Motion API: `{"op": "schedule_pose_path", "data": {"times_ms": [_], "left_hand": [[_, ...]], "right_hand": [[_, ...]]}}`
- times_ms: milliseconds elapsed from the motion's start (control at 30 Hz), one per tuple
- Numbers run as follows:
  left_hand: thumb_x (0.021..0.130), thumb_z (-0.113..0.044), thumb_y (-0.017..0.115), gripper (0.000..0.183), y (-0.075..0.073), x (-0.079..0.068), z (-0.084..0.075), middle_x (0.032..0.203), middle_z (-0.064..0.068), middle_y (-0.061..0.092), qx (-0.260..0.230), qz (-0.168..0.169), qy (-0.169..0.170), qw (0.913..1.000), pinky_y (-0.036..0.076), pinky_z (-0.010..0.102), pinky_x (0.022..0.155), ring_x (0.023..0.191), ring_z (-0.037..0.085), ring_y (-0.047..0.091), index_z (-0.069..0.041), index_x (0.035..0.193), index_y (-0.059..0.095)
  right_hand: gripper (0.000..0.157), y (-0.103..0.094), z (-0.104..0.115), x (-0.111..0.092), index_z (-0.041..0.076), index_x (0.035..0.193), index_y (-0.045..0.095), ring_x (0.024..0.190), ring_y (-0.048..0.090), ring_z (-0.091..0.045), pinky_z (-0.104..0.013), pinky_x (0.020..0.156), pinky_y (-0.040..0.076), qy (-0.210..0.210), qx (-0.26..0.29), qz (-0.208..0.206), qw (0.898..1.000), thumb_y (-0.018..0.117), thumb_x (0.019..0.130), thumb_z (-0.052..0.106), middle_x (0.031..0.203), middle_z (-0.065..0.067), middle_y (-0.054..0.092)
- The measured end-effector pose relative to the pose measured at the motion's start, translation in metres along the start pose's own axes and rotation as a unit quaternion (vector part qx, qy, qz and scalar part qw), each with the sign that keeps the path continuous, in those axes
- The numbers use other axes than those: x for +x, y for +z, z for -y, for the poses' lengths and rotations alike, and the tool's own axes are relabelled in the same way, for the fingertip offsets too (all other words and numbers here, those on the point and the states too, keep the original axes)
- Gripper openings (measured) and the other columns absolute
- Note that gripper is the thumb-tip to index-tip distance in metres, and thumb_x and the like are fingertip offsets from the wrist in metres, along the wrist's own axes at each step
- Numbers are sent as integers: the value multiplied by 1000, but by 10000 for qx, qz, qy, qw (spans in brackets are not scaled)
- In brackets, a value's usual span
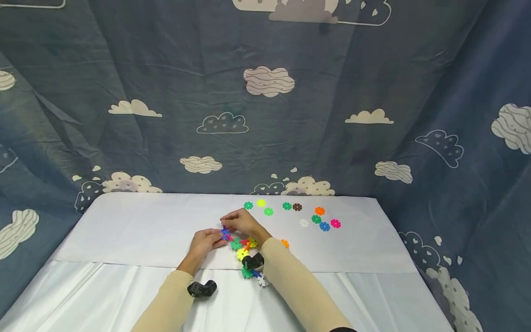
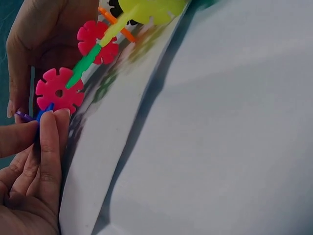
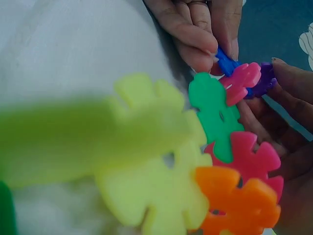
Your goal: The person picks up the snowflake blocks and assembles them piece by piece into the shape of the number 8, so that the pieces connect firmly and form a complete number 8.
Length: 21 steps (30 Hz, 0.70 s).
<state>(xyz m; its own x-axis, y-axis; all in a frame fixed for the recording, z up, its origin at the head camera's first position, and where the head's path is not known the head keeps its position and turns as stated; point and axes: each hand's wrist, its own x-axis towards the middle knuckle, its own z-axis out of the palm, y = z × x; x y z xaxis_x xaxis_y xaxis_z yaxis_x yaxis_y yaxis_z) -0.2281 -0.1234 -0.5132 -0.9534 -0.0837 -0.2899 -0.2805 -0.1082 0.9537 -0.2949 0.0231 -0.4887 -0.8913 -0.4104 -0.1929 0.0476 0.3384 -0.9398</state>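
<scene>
My left hand [image 1: 203, 243] pinches a blue notched disc [image 3: 226, 62], one of the flower-shaped interlocking pieces, between thumb and fingers. Across from it, my right hand [image 1: 244, 223] holds a purple notched disc [image 3: 264, 80] at the blue one's edge. A pink disc [image 2: 59, 91] is slotted to the blue disc. From there a joined chain continues through a green disc [image 3: 215, 115], another pink disc [image 3: 249, 159], an orange disc [image 3: 239, 200] and a yellow disc [image 3: 151, 196]. In the head view, the chain's near end, with a white disc [image 1: 262, 280], lies below my right wrist.
Loose discs lie at the table's back right, among them a brown one [image 1: 297, 207], a blue one [image 1: 324, 226] and a white one [image 1: 304, 223]. An orange disc [image 1: 285, 243] sits beside my right forearm. A cloud-patterned curtain [image 1: 174, 69] stands behind the white table [image 1: 137, 230].
</scene>
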Motion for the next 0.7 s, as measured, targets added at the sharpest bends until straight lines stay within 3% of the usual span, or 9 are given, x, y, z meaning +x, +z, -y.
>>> {"op": "schedule_pose_path", "data": {"times_ms": [400,700], "left_hand": [[93,8,55,26,8,-5,1,98,26,66,-98,-385,-122,9991,58,28,72,71,17,69,24,113,54],[91,11,55,24,9,-5,1,82,15,66,-68,-593,7,9982,58,24,66,65,15,68,24,110,55]], "right_hand": [[9,3,-5,-4,2,93,73,69,60,-12,-24,69,55,73,156,-379,9991,70,88,9,81,-4,67],[11,4,-3,-4,0,92,74,67,60,-11,-23,67,55,-40,-109,-352,9993,72,87,10,80,-3,68]]}}
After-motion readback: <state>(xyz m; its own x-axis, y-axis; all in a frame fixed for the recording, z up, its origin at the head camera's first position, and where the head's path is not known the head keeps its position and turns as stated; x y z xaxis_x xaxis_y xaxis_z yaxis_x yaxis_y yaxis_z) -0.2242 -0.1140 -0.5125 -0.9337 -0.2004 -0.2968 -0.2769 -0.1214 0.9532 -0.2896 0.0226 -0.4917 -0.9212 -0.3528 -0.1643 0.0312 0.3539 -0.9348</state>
